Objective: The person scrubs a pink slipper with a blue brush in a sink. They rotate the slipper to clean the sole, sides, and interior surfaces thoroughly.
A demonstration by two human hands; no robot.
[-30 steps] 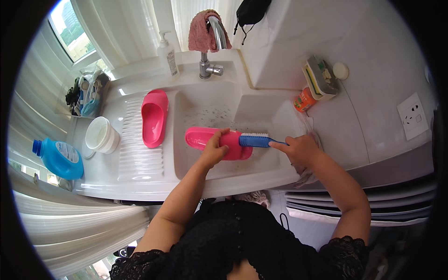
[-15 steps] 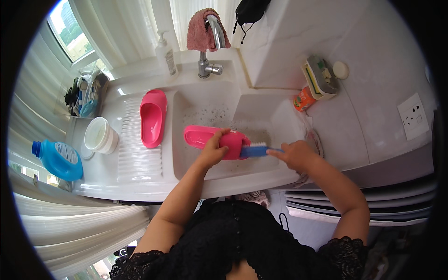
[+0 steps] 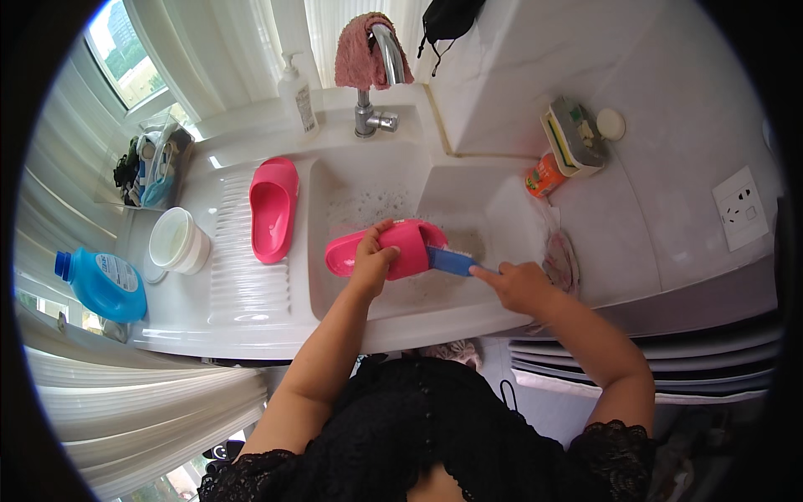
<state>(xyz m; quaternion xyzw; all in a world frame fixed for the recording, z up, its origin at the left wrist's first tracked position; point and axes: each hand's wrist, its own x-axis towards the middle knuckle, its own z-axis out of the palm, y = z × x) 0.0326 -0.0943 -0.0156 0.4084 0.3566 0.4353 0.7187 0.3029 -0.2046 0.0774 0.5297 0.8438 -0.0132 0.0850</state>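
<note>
My left hand is closed around the middle of a pink slipper, held sideways over the sink basin. In my right hand is the handle of a blue scrub brush. Its head reaches into the slipper's opening at the right end, and pale bristles show along the upper edge. How far the brush goes in is hidden by the strap. A second pink slipper lies on the ribbed washboard left of the basin. Greyish suds and dirt dot the basin floor.
Behind the basin stands a tap draped with a pink cloth, beside a white pump bottle. A white tub and blue detergent bottle sit at left. An orange can is at right.
The slipper and my left hand have shifted slightly left and up. The brush now tilts down toward my right hand, which has moved a little lower.
</note>
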